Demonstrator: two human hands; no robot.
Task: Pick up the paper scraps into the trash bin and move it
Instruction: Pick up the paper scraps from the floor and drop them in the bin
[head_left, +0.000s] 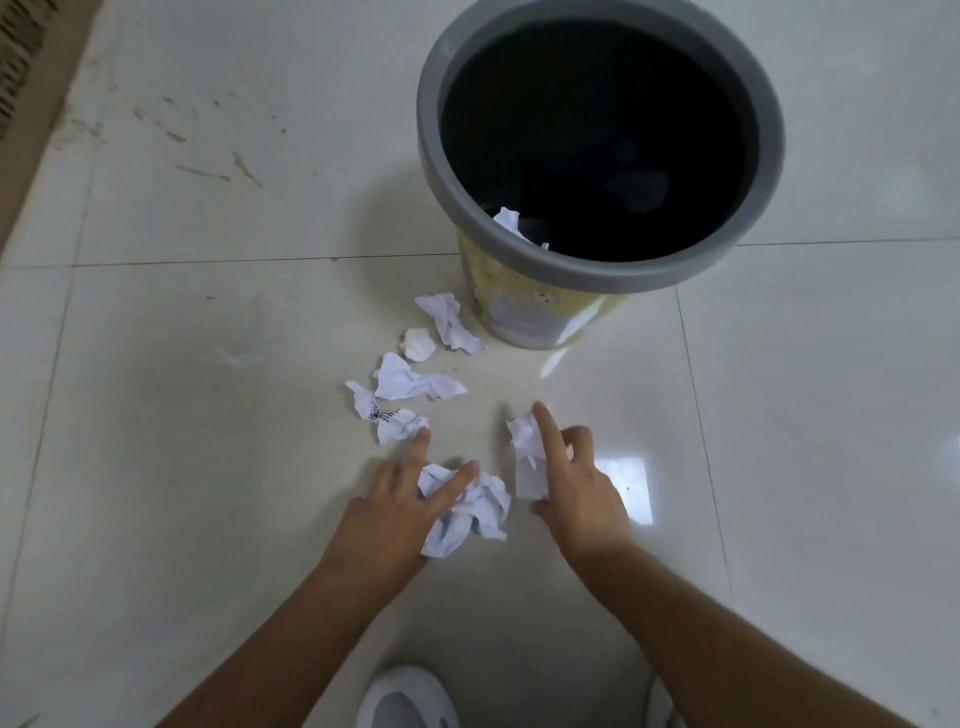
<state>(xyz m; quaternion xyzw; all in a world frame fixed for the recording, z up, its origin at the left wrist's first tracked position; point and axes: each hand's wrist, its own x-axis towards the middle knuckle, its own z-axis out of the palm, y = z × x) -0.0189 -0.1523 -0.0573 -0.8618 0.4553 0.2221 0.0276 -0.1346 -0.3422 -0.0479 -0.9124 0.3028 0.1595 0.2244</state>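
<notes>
On the pale glossy tiled floor, the left hand has its grip spread apart over a crumpled white paper wad; the right hand pinches a folded white scrap. Best to close fully before lifting toward the grey-rimmed yellow trash bin at twelve o'clock. One scrap with black print, at eleven o'clock, is unreadable, as is the bin's label.

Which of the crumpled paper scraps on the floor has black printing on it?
The crumpled white paper scrap with black print, leftmost in the cluster, just beyond the left hand. The other scraps on the pale tiled floor look plain white.
</notes>
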